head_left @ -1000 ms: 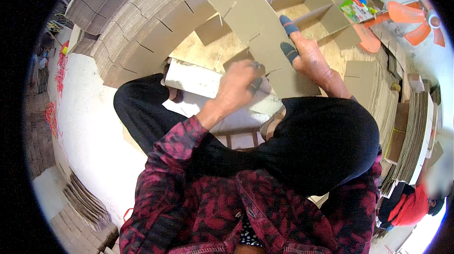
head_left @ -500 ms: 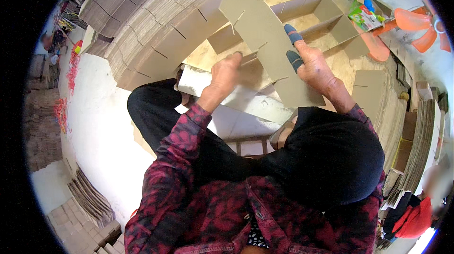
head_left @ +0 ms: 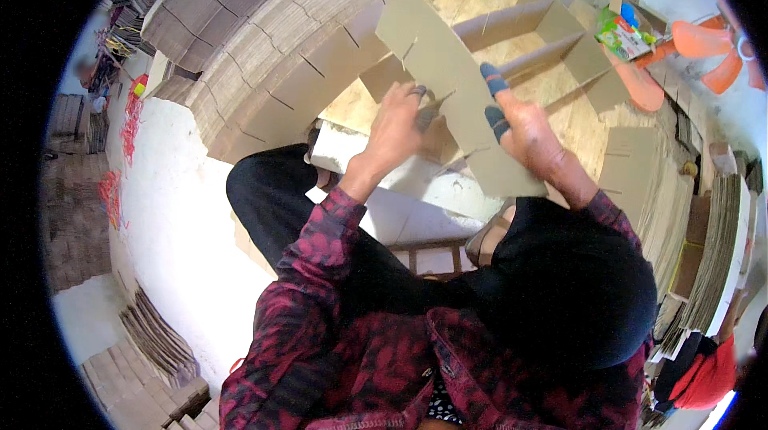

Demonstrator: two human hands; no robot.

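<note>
Right hand (head_left: 528, 132) pinching slotted cardboard strip (head_left: 456, 78), aslant over worktop (head_left: 578, 128), between hands. Left hand (head_left: 396, 128) beside strip's left edge, blurred; grip cannot be told. Possible faults: slot bending if short crosspiece (head_left: 439, 140) enters askew; strip slipping if right pinch loosens.

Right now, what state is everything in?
Cardboard strip: slotted, held
Right hand: gripping the strip's right edge
Left hand: fingers bent, blurred, by the strip; grip unclear
Cardboard dividers: upright, forming open cells
Cardboard stack: piled in layers
Orange fan: blades distinct, seemingly not spinning
</note>
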